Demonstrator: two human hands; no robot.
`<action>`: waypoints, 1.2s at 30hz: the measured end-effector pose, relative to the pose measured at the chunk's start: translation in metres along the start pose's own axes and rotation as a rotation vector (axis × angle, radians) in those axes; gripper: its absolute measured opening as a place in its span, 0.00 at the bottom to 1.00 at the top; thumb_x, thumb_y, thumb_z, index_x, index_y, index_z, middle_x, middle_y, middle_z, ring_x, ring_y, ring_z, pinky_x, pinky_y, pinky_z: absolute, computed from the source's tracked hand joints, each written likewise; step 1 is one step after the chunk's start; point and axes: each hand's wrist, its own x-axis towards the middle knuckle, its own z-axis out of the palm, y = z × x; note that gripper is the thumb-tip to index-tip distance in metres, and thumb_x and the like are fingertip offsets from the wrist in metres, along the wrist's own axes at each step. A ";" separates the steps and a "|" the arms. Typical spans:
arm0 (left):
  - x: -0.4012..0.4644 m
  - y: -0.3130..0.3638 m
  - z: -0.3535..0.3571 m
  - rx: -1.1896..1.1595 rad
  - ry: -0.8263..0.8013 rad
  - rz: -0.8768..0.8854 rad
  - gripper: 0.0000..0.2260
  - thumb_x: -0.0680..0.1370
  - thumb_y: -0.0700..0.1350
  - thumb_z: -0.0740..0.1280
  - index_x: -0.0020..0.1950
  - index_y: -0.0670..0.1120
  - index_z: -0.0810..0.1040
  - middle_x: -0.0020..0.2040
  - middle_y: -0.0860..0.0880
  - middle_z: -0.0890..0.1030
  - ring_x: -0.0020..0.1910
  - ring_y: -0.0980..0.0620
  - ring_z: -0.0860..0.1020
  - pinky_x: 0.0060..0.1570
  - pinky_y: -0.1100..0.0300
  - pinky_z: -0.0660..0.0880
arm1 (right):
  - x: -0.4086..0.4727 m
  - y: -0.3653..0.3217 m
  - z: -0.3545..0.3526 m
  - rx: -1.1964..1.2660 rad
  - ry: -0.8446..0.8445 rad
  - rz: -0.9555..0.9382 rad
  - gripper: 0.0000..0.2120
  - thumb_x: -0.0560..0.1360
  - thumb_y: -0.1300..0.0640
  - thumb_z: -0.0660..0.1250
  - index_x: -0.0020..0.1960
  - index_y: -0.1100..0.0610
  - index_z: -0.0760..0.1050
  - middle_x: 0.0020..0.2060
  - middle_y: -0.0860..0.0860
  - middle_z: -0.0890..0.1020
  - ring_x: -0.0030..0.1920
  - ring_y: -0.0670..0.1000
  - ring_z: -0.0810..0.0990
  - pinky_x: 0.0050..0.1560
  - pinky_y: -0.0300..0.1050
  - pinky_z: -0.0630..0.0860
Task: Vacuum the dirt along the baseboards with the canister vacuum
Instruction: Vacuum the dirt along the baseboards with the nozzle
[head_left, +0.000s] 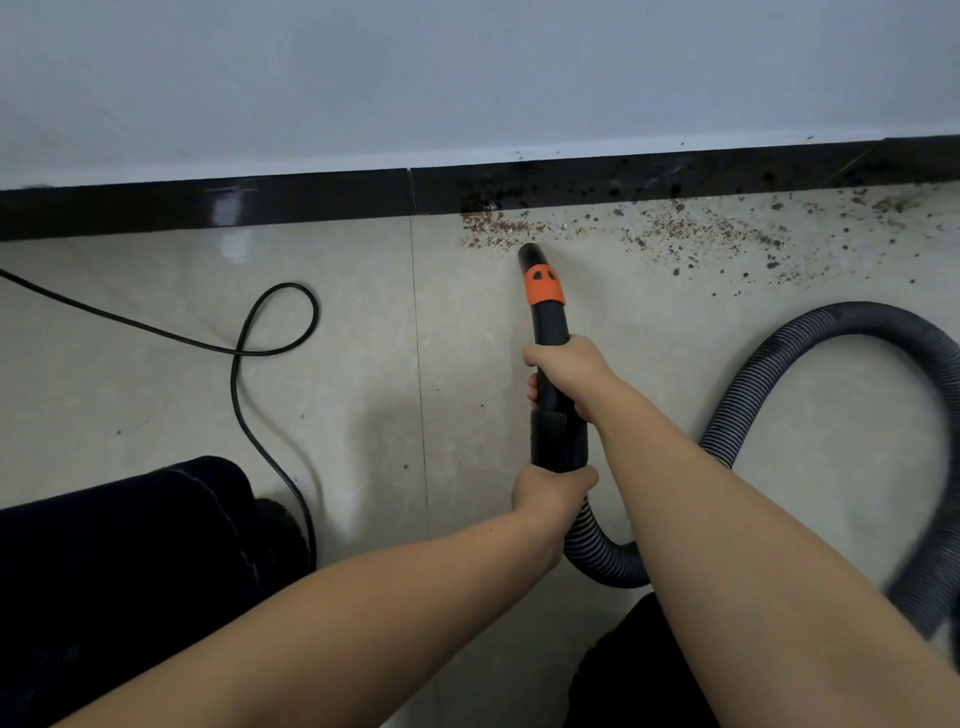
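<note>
Both hands on the wand (549, 332): right hand (563, 366) grips high to steer, left hand (553, 491) clamps the cuff where the hose (883, 374) joins. Nozzle tip sits low at the near edge of the dirt (649, 236), which trails right along the black baseboard (260, 205). Pale floor tiles (363, 322), cord (270, 322) looped left.

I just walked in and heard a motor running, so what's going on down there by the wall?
A person is vacuuming dirt scattered along the black baseboard. The right hand grips the black nozzle partway down, and the left hand grips it where the ribbed hose joins. The nozzle tip sits at the left end of the dirt. The floor to its left looks nearly clean; crumbs remain to the right. A black cord loops on the tiles.
</note>
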 end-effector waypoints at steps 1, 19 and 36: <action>-0.001 0.001 -0.003 -0.015 0.016 -0.001 0.16 0.71 0.40 0.71 0.58 0.43 0.77 0.51 0.43 0.82 0.47 0.46 0.78 0.38 0.61 0.73 | -0.001 -0.001 0.005 -0.012 -0.016 -0.001 0.05 0.73 0.64 0.63 0.47 0.61 0.68 0.29 0.56 0.74 0.26 0.53 0.74 0.32 0.44 0.75; 0.012 0.017 -0.004 0.055 -0.002 -0.004 0.17 0.69 0.40 0.72 0.57 0.41 0.78 0.51 0.42 0.82 0.50 0.44 0.80 0.49 0.53 0.78 | 0.009 -0.011 -0.002 0.064 0.043 0.013 0.04 0.73 0.64 0.64 0.43 0.59 0.68 0.30 0.55 0.74 0.26 0.52 0.74 0.31 0.43 0.74; 0.021 0.032 0.003 0.034 -0.010 0.022 0.13 0.69 0.38 0.71 0.53 0.42 0.77 0.42 0.45 0.77 0.40 0.47 0.75 0.37 0.61 0.71 | 0.023 -0.026 -0.008 0.080 0.032 0.014 0.05 0.73 0.65 0.63 0.43 0.59 0.67 0.30 0.55 0.73 0.26 0.53 0.73 0.29 0.42 0.73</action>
